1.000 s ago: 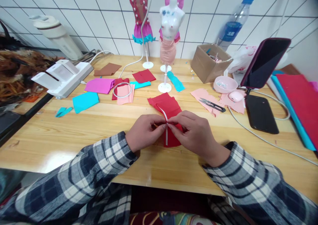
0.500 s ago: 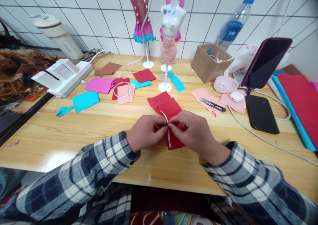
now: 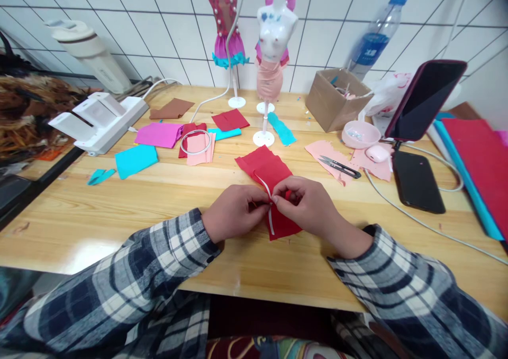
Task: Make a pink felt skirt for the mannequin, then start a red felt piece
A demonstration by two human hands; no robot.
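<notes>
A red piece of crepe paper (image 3: 265, 163) lies on the table in front of me, with a thin white strip (image 3: 271, 222) running along its left edge. My left hand (image 3: 240, 211) pinches that edge, thumb against forefinger, about halfway down. Touching it from the other side, my right hand (image 3: 305, 203) has its thumb and fingertips pressed together on the white strip, lying over the red sheet. The exact spot between the fingertips is hidden. Beyond the paper stands a small white mannequin (image 3: 273, 36) with a pink skirt.
Thread snips (image 3: 339, 166) rest on a pink scrap at right, near a pink bowl (image 3: 361, 135) and a cardboard box (image 3: 337, 100). A black phone (image 3: 418, 182) lies further right. Cyan paper (image 3: 136, 162) and a white power strip (image 3: 113, 126) are at left.
My right fingertips have shifted slightly right and curled more. The lower part of the red paper has moved a little to the right. Both hands remain at the strip.
</notes>
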